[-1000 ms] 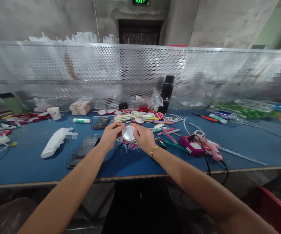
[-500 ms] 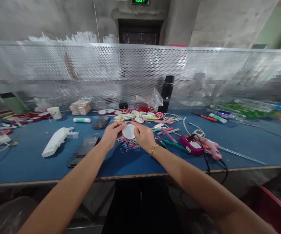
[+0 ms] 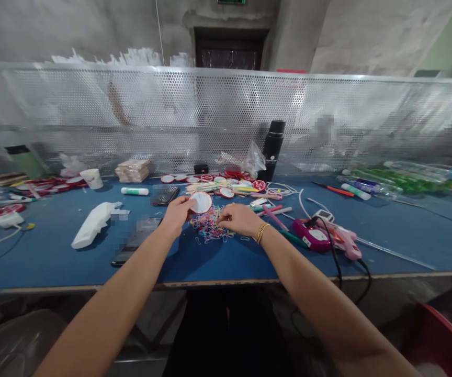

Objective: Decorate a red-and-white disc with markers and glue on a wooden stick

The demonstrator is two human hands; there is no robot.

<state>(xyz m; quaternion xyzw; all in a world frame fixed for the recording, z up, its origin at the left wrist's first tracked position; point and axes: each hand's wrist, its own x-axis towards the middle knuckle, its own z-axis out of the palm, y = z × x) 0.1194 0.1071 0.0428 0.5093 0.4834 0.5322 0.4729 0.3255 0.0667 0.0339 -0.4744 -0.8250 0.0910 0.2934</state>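
My left hand (image 3: 177, 215) is closed on the edge of a white round disc with a red rim (image 3: 201, 202), pinched between thumb and fingers and tilted over the table. A heap of small, colourful, pear-shaped wire pins (image 3: 208, 226) lies just below and to the right of it. My right hand (image 3: 238, 219), with a gold bracelet at the wrist, reaches to the heap's right side. Its fingertips are pressed together there; whether a pin is between them is hidden.
Similar red and white discs (image 3: 258, 185) and sticks lie behind the heap. A black bottle (image 3: 273, 149) stands near the perforated metal screen (image 3: 226, 104). Left are a dark phone (image 3: 142, 243) and white tissue (image 3: 94, 226); right, a magenta device (image 3: 312, 235) and a pink glue gun (image 3: 347, 243) with cables.
My right hand has let go of the disc and moved down right to the pins. The disc, now in my left hand alone, has shifted slightly up and left.
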